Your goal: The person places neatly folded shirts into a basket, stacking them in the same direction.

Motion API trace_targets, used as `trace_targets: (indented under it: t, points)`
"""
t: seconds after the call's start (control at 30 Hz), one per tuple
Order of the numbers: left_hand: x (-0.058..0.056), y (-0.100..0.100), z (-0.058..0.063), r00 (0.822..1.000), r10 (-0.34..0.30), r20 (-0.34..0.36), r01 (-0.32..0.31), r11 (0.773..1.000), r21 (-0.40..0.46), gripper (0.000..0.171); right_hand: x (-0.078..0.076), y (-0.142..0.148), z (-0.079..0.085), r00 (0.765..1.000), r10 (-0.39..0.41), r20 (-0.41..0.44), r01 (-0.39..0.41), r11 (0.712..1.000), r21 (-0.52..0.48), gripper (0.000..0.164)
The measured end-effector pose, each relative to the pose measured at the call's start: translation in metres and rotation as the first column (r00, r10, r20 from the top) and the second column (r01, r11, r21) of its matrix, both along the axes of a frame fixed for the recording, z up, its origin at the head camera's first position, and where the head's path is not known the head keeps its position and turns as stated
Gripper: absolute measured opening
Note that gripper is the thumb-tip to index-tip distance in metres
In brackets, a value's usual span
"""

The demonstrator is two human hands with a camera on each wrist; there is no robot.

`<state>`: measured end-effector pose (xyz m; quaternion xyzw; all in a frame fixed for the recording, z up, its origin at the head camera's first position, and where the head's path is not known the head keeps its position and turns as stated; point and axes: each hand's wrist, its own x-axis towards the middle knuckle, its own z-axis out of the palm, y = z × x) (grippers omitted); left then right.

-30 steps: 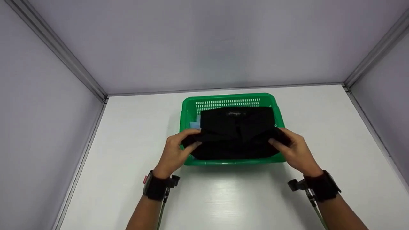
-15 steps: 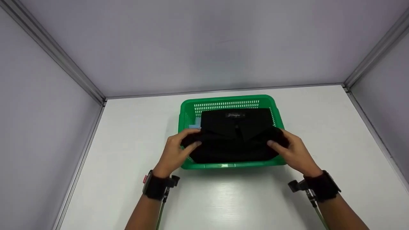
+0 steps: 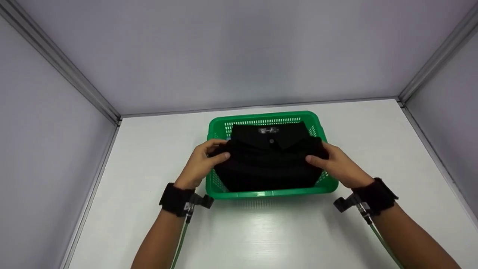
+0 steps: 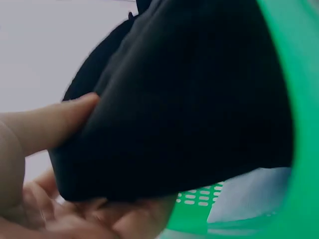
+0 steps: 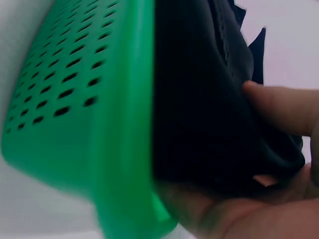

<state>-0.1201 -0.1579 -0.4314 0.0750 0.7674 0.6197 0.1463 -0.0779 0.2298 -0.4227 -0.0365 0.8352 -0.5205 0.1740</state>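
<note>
A folded black collared shirt [image 3: 267,170], with a label and a button at its collar, is held over the green basket [image 3: 269,194]. My left hand [image 3: 203,162] grips its left edge, thumb on top and fingers beneath. At the opposite edge my right hand [image 3: 341,166] pinches the fabric the same way. From the left wrist, the underside of the shirt [image 4: 189,109] shows raised above a pale bluish cloth [image 4: 249,196] inside the basket. In the right wrist view the shirt [image 5: 204,114] hangs just inside the basket's rim [image 5: 124,124].
The basket stands on a white table [image 3: 157,157], with pale panels behind and at both sides. Black wrist straps [image 3: 177,200] carry small cameras, and green cables trail back along the forearms.
Both hands have risen and shifted slightly away from the body with the shirt. The shirt's collar has tilted up, and it now hides most of the bluish cloth.
</note>
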Motion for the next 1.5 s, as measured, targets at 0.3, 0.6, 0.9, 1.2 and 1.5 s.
trace_targets:
  t: [0.3, 0.6, 0.9, 1.2, 1.5]
  points:
    - [-0.032, 0.009, 0.002, 0.985, -0.038, 0.168, 0.047, 0.998, -0.047, 0.069, -0.049, -0.009, 0.002, 0.961, -0.011, 0.276, 0.034, 0.996, -0.077, 0.071]
    - [-0.03, 0.024, 0.016, 0.996, -0.055, 0.072, 0.069, 0.978, -0.199, 0.086, -0.057, -0.019, 0.008, 0.978, -0.04, 0.203, 0.007, 0.987, 0.16, 0.075]
    - [0.002, 0.035, 0.036, 0.905, -0.359, -0.226, 0.149, 0.767, -0.624, 0.056, -0.017, -0.033, 0.027, 0.927, 0.244, -0.283, -0.001, 0.759, 0.651, 0.064]
    - [0.008, 0.041, 0.021, 0.881, -0.471, -0.04, 0.252, 0.54, -0.803, 0.054, -0.021, -0.03, 0.014, 0.926, 0.377, -0.034, -0.239, 0.651, 0.721, 0.054]
    - [0.015, 0.031, 0.034, 0.867, -0.496, -0.037, 0.305, 0.589, -0.749, 0.059, -0.027, -0.033, 0.032, 0.93, 0.366, -0.013, -0.265, 0.696, 0.668, 0.062]
